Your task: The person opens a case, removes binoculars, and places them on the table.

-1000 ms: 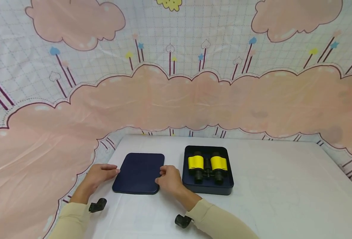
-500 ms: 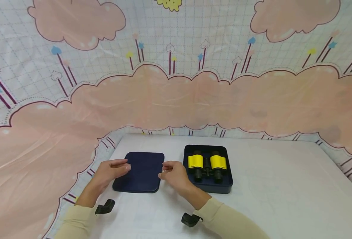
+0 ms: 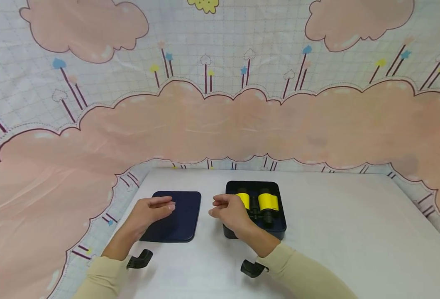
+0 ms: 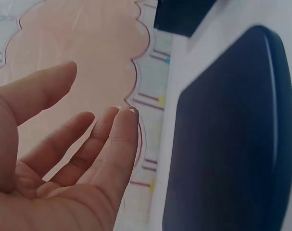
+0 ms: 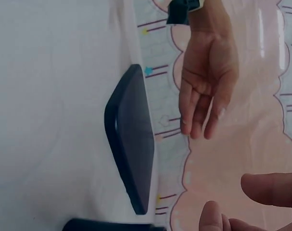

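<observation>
A flat dark navy lid (image 3: 182, 220) lies on the white table, and my left hand (image 3: 149, 214) hovers over its left part. That hand's fingers (image 4: 121, 144) are loosely extended, with thumb apart and nothing between them. To the right stands a dark navy box (image 3: 281, 233) holding yellow-and-black binoculars (image 3: 268, 202). My right hand (image 3: 233, 211) is above the box's left side, its fingers relaxed and empty; it hides part of the box and of the left barrel. In the right wrist view the lid (image 5: 133, 139) appears edge-on, apart from both hands.
A white cloth covers the table (image 3: 336, 232). Behind it and along the left hangs a printed curtain (image 3: 212, 128) with clouds and stars. Small black cameras (image 3: 140, 259) are worn at both wrists.
Both hands have left the lid's side edges and lifted. The left hand has moved right over the lid; the right hand has moved right to the box. Lid and box stay on the table.
</observation>
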The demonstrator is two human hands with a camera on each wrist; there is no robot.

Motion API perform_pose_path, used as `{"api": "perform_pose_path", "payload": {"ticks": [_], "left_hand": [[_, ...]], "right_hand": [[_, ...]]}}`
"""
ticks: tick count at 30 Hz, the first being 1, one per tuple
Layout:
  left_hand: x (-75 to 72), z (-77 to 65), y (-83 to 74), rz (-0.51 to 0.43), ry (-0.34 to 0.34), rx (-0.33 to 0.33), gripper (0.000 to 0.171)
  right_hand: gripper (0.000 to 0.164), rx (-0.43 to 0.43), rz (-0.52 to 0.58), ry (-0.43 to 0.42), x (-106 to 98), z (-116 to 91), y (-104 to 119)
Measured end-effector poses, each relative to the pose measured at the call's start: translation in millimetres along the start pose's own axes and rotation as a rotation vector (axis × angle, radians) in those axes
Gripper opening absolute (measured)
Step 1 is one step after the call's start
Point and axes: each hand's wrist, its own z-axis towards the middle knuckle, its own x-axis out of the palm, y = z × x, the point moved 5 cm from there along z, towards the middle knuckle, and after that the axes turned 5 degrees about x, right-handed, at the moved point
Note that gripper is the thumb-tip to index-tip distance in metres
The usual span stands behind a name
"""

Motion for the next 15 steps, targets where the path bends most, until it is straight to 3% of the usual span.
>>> {"api": "perform_pose_path", "payload": {"ticks": [15], "left_hand": [[40.3,22.7,-20.8,-0.019,0.079,0.037,0.057]], "right_hand": [[0.041,0.013,-0.007,-0.056,-38,0,-13]]}}
